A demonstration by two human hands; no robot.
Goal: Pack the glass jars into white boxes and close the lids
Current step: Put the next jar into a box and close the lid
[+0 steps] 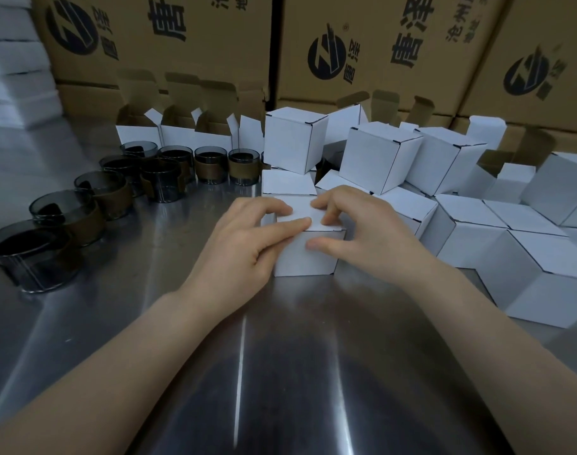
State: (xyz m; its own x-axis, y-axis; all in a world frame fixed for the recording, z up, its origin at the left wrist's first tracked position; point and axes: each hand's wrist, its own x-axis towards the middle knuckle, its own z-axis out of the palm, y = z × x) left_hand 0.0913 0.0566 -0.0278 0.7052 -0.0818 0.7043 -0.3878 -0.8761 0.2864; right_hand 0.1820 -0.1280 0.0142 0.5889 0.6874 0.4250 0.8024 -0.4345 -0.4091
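1. Lid (300,212) closing looks to be the step in hand: the white box (305,259) stands on the counter (280,356) right between the two grips and touches both
2. The left hand (244,244) wraps the box's left top corner, fingers curled over the lid and thumb along its front edge. The right hand (359,234) pinches from the other side, fingertips bent down on the lid and thumb flat on the front face. Both grips are narrow and hold the box
3. The box is squarish with no clear long axis, and neither hand is nearer. The lid's front edge runs across from one thumb to the other, so I'd judge the final press goes straight down there
4. Whether a jar is inside is hidden
5. The glass jars (168,180) wait well out beyond the left grip, the closed boxes (477,231) crowd just beside the right grip, and the open boxes (178,133) stand beyond both
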